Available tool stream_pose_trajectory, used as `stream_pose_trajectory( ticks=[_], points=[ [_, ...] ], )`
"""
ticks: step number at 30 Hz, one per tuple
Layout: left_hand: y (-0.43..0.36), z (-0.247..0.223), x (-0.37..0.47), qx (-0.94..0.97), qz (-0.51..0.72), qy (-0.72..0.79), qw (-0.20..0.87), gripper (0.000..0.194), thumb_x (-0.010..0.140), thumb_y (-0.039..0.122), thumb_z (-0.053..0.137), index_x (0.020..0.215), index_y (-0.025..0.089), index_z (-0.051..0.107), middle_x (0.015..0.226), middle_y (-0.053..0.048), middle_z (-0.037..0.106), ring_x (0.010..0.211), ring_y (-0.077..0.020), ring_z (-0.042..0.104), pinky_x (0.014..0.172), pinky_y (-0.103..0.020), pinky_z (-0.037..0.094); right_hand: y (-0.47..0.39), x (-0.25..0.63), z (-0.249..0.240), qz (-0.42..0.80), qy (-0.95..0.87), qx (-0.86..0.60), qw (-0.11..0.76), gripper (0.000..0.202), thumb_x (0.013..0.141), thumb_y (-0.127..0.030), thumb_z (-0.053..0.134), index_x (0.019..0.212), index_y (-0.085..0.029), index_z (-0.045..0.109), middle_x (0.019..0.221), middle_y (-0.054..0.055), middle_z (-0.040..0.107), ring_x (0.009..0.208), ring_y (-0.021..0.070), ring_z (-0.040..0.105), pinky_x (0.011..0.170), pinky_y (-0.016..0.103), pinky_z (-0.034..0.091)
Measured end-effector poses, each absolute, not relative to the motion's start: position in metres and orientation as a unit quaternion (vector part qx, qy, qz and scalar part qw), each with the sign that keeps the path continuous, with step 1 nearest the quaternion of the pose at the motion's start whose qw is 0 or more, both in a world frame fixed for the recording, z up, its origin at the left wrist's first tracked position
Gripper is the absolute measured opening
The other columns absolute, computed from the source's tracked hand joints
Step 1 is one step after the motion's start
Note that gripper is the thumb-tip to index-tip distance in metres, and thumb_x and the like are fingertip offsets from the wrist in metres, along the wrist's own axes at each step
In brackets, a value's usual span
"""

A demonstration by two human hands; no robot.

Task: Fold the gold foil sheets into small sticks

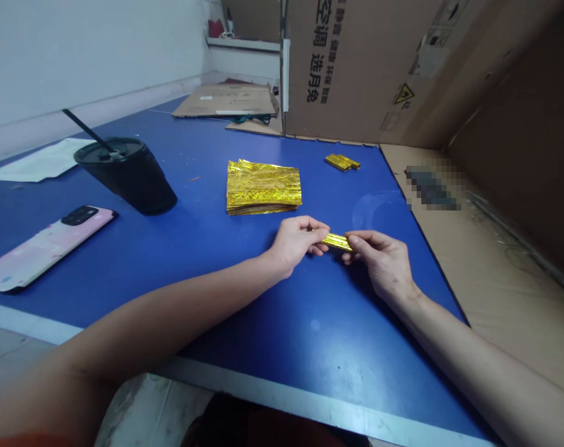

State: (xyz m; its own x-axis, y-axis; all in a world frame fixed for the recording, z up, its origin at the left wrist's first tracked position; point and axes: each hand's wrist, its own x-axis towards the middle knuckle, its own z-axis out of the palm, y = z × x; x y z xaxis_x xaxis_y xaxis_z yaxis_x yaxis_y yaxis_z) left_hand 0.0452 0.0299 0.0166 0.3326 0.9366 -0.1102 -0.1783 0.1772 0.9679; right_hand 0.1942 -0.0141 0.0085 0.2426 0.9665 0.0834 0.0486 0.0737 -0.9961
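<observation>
Gold strip (338, 241): narrow and shiny, spanning the space between our two hands over the blue table (333, 347), nearer to us than the gold stack; we could not tell whether its underside touched the surface.
Left hand (300, 239): nearly closed, thumb and fingers pinching the left end of the strip; the fingertips covered that end.
Right hand (385, 257): thumb and forefinger closed on the right end of the strip, the other fingers curled below.
Gold stack (263, 184): crinkled foil-like sheets piled flat, edges slightly uneven, lying just beyond our left hand.
Small gold pieces (342, 162): a little group, touching one another, to the right of the stack and farther from us than the strip.
Black cup (135, 183): lidded, on the left part of the table, with a dark straw (89, 131) slanting up from the lid.
Phone (49, 248): pale pink and white back facing up, camera block at the far end, nearer to us than the cup.
White paper (37, 160): flat, behind and left of the cup.
Flat cardboard (226, 99): on the far part of the table.
Upright cardboard (356, 68): printed with dark characters and a yellow warning triangle (404, 94).
</observation>
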Motion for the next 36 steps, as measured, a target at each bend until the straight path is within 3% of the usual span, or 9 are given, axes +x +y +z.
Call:
stream_pose_trajectory(
  ticks=[7,14,26,36],
  points=[
    [0.0304,0.0176,0.0443,0.467,0.426,0.397,0.666,0.003,0.073,0.006,0.056,0.073,0.009,0.056,0.058,0.000,0.057,0.046,-0.0064,0.055,0.043,-0.016,0.042,-0.0119,0.1946,0.0074,0.407,-0.430,-0.534,0.604,0.017,0.062,-0.029,0.070,0.072,-0.016,0.064,0.057,-0.001,0.063,0.043,0.0114,0.058,0.046,0.026,0.049],
    [0.0302,0.0165,0.0447,0.495,0.415,0.395,0.653,0.003,0.073,0.007,0.056,0.075,0.010,0.056,0.056,0.002,0.056,0.046,-0.0062,0.054,0.043,-0.016,0.042,-0.0127,0.1957,0.0091,0.470,-0.472,-0.504,0.550,0.029,0.062,-0.032,0.070,0.085,-0.015,0.063,0.057,-0.001,0.063,0.045,0.0121,0.058,0.047,0.025,0.047],
    [0.0243,0.0152,0.0471,0.541,0.380,0.387,0.642,0.007,0.073,0.007,0.056,0.080,0.009,0.057,0.051,0.003,0.054,0.041,-0.0048,0.050,0.040,-0.015,0.040,-0.0155,0.1930,0.0112,0.426,-0.547,-0.518,0.501,0.024,0.067,-0.033,0.066,0.081,-0.014,0.064,0.062,0.000,0.063,0.049,0.0097,0.054,0.049,0.024,0.044],
    [0.0245,0.0117,0.0485,0.521,0.390,0.396,0.648,0.006,0.074,0.005,0.054,0.077,0.009,0.057,0.050,0.001,0.057,0.044,-0.0070,0.054,0.045,-0.017,0.043,-0.0140,0.1926,0.0090,0.427,-0.515,-0.523,0.528,0.018,0.065,-0.029,0.067,0.075,-0.014,0.063,0.056,-0.001,0.062,0.046,0.0094,0.055,0.047,0.023,0.044]
  ],
)
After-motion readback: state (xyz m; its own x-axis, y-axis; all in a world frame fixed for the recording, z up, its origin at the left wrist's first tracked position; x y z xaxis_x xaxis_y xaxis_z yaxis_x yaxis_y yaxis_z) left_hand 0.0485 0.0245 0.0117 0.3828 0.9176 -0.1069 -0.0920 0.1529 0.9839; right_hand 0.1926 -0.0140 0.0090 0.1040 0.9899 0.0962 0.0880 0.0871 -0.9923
